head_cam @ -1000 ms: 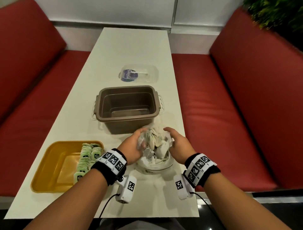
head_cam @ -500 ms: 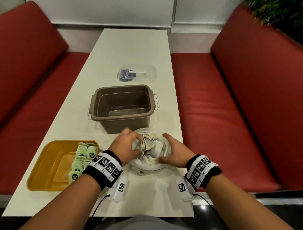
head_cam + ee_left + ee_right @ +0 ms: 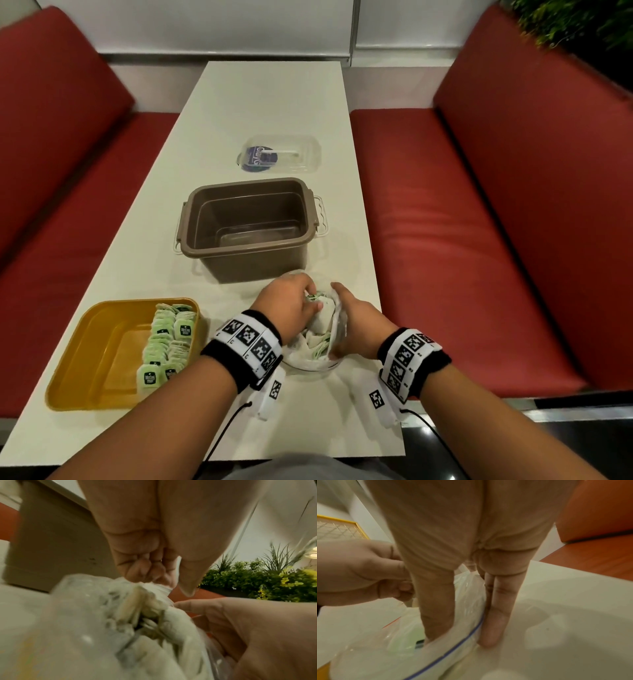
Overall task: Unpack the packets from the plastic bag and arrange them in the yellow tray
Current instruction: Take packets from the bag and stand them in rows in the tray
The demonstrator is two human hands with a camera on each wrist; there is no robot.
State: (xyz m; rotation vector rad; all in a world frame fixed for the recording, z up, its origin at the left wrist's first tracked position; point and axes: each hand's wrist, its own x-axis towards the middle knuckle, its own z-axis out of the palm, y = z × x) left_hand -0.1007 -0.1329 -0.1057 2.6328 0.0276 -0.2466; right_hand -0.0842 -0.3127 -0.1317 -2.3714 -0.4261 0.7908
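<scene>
A clear zip plastic bag (image 3: 308, 359) of pale green and white packets lies on the white table in front of me. My left hand (image 3: 291, 308) reaches into its mouth, and its curled fingers (image 3: 149, 569) grip a bunch of packets (image 3: 320, 310). On the bag's right side, my right hand (image 3: 356, 325) pinches the rim, thumb inside and fingers (image 3: 493, 622) outside against the blue zip line (image 3: 453, 650). At the near left stands the yellow tray (image 3: 68, 377), with several green-labelled packets (image 3: 168, 342) in rows along its right side.
A brown plastic tub (image 3: 246, 247) stands just behind the bag. Behind that sits a clear lidded box (image 3: 281, 157) with a blue label. Red benches (image 3: 479, 257) flank the table, and plants (image 3: 257, 582) stand at the far right.
My left hand has closed round packets in the bag's mouth. My right hand has slid towards me along the bag's right rim. The view has tilted a little.
</scene>
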